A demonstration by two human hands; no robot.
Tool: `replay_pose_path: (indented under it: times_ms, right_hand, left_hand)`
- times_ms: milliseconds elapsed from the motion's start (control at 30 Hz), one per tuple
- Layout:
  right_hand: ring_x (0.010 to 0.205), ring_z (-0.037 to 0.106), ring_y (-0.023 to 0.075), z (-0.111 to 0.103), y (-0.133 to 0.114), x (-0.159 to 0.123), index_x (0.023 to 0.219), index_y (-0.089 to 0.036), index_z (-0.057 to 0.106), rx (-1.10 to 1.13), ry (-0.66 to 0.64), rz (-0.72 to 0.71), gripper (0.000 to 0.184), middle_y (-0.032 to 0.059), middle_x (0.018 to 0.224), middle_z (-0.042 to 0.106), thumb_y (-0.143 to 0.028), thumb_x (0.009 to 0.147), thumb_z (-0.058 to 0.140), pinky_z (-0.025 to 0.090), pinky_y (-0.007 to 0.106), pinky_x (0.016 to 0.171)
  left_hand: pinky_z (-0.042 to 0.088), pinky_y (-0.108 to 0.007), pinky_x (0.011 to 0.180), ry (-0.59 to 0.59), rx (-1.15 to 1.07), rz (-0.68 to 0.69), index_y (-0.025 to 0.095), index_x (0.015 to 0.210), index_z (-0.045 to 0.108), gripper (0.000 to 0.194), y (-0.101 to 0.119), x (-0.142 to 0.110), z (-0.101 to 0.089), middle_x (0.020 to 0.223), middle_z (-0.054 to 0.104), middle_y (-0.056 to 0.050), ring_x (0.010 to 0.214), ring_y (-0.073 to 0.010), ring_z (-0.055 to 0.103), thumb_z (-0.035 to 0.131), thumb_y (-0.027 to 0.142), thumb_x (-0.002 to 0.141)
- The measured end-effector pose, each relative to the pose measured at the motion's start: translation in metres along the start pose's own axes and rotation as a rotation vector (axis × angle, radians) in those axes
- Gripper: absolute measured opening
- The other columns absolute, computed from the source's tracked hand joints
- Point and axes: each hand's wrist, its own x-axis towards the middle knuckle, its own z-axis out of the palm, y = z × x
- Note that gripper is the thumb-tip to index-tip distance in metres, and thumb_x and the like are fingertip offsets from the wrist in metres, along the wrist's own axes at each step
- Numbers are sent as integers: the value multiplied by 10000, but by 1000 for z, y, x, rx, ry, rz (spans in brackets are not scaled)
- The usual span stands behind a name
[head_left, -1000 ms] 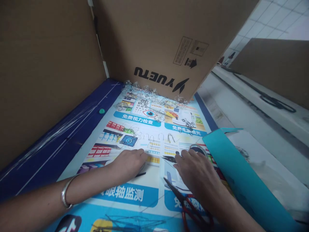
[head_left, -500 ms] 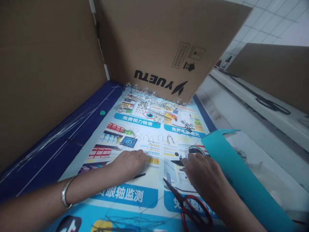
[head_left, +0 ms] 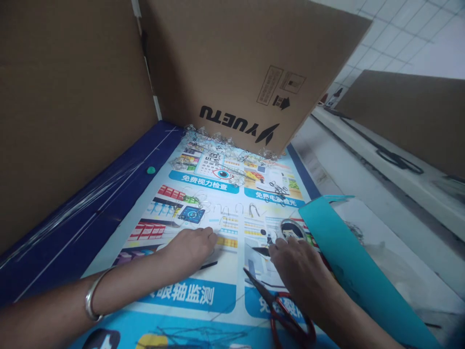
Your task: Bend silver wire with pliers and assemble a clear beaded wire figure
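Note:
My left hand (head_left: 196, 246) rests closed over the printed sheet, knuckles up; what its fingers hold is hidden. Around the handles of a pair of needle-nose pliers (head_left: 260, 250) my right hand (head_left: 300, 261) is closed, and the dark pointed jaws stick out to the left. Just below lie red-handled scissors (head_left: 278, 305), their tips toward the far left. Beyond my hands, several bent wire pieces (head_left: 253, 209) lie in a row. Straight thin wires (head_left: 196, 336) are bunched near the front edge.
A printed sheet (head_left: 238, 291) covers the table. Cardboard panels (head_left: 232, 58) stand at the back and left. Clear looped pieces (head_left: 218, 140) lie along the back panel, with small dark rings (head_left: 278, 191) nearer. A teal box (head_left: 337, 252) sits right; a green blob (head_left: 150, 170) lies left.
My right hand drew slightly right and down with the pliers, away from my left hand. My left hand stays nearly still. The view has shifted a little.

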Motion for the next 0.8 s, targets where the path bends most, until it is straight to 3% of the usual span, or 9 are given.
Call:
replay_pose_path:
  times_ms: [233,367,467,567,800]
  right_hand:
    - [682,568,234,-2,8,-12,695,-170,614,-62,-82,3,208,77,680,590,16,711,523,357,325,601]
    - [737,563,239,-8,10,-13,724,-177,614,4,-44,43,161,75,731,600,-32,739,545,355,326,637]
    - [756,554,214,-14,7,-6,774,-199,603,191,17,44,73,49,772,595,-188,818,547,342,297,624]
    - [754,562,193,-18,0,6,810,-208,607,330,3,1,142,37,796,605,-300,858,510,333,275,604]
    - [819,567,205,-17,-23,28,866,-209,627,334,-37,-85,169,43,852,618,-325,858,504,357,280,640]
  left_hand:
    - [461,-278,571,-8,19,-3,142,913,494,240,2,0,-1,824,585,-100,727,-222,603,381,6,750]
    - [463,-291,582,21,0,-16,140,899,493,205,1,1,3,823,590,-112,727,-228,607,390,26,763]
    - [469,-321,576,28,-11,-45,139,897,499,163,-2,2,4,845,598,-116,724,-247,617,378,83,804]
    - [471,-345,560,25,-22,-71,131,896,515,151,-7,2,-1,863,610,-125,727,-273,625,382,147,825]
    - [475,-355,568,-11,-43,-74,118,865,579,197,-9,-1,-7,802,646,-149,696,-270,627,415,222,835]
